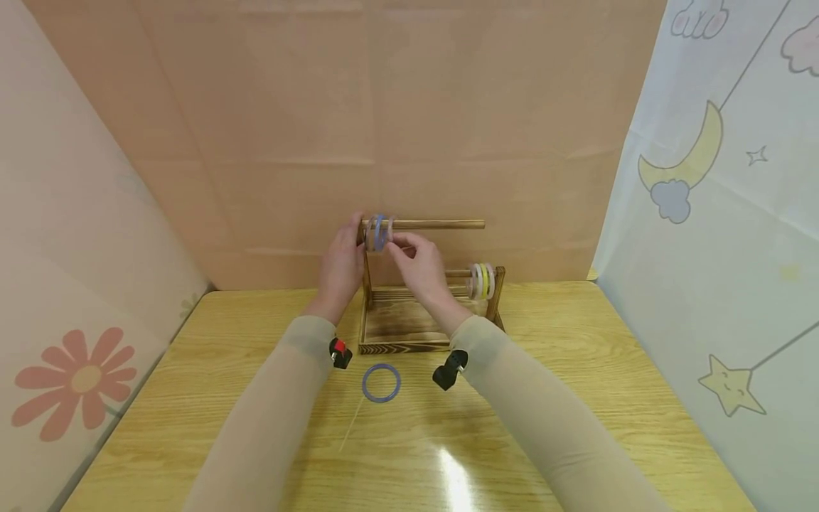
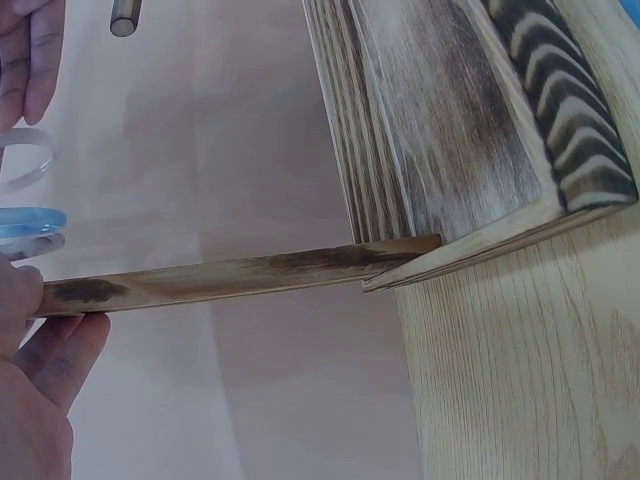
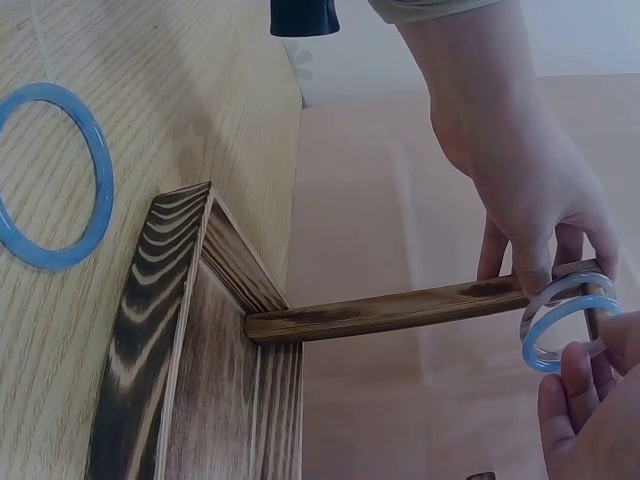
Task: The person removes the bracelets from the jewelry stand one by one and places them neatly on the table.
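Note:
A brown wooden rack (image 1: 403,348) stands on the table with a tray base and two rods. My left hand (image 1: 342,264) grips the top of its left upright post (image 2: 230,279), beside the upper rod (image 1: 441,224). Around that rod's left end hang a blue bangle (image 1: 378,235) and a greyish translucent one (image 3: 535,312). With thumb and fingers, my right hand (image 1: 424,272) pinches a pale bangle (image 1: 392,226) on the same rod, just right of the blue one. Fingers partly cover this pale bangle in the right wrist view.
On the lower rod's right end hang several bangles, among them a yellow bangle (image 1: 483,281). A blue-violet bangle (image 1: 399,384) lies flat on the wooden table (image 1: 256,341) in front of the rack. A tan backdrop (image 1: 256,178) rises close behind.

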`<state>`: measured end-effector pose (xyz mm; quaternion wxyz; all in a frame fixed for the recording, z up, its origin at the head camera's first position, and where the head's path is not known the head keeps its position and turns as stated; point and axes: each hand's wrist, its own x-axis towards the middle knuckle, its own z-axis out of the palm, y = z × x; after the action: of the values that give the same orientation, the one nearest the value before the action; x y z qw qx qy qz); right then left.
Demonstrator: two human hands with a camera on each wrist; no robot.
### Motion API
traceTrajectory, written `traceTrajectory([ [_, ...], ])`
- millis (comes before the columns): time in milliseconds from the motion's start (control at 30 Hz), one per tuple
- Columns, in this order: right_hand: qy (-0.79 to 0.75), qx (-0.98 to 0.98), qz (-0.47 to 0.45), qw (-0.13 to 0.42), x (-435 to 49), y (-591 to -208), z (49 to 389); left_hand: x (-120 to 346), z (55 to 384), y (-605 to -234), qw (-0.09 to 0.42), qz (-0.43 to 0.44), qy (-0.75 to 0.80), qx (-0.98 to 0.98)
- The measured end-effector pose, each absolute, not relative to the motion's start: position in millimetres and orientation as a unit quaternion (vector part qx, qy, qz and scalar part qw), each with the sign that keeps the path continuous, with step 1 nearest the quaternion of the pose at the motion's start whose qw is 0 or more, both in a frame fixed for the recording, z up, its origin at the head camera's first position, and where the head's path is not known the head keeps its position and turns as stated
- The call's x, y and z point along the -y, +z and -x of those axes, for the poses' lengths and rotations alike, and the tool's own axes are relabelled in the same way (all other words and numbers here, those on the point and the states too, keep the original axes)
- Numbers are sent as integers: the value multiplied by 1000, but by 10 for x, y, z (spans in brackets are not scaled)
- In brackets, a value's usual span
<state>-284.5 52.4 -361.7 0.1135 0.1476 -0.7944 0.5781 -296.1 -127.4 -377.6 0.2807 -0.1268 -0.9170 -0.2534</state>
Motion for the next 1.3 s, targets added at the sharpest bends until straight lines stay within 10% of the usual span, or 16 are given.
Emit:
traceTrajectory([
  [1300,576,797,-122,137,-941,-3592,2891,1233,2990,-3761,269,127,-272,915],
])
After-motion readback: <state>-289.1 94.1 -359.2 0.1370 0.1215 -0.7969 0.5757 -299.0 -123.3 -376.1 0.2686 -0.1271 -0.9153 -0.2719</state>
